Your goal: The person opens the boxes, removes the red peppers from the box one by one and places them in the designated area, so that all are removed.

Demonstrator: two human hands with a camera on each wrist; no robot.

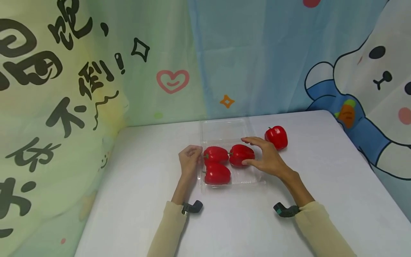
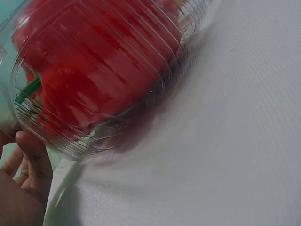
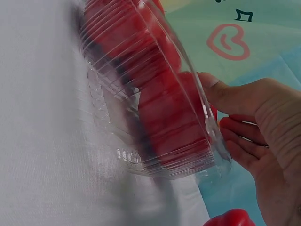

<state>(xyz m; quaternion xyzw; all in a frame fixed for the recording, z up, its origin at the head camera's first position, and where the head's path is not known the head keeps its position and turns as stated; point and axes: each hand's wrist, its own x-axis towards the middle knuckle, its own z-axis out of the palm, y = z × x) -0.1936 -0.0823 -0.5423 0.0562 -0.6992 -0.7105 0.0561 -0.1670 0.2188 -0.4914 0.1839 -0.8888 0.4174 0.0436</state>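
A clear plastic clamshell box (image 1: 245,177) lies on the table with its lid (image 1: 223,128) folded back. Three red bell peppers are in the base: one at the upper left (image 1: 216,154), one at the lower left (image 1: 217,174), and one at the upper right (image 1: 240,155). My left hand (image 1: 190,157) pinches the box's left edge between thumb and fingers, beside a pepper's green stem (image 2: 29,89). Around the upper-right pepper my right hand (image 1: 268,157) is spread, its thumb (image 3: 225,96) at the pepper's side and its fingers loosely extended.
Another red bell pepper (image 1: 277,137) stands on the white table (image 1: 154,150), just beyond the right hand and outside the box. A printed curtain (image 1: 244,64) hangs along the back and left of the table.
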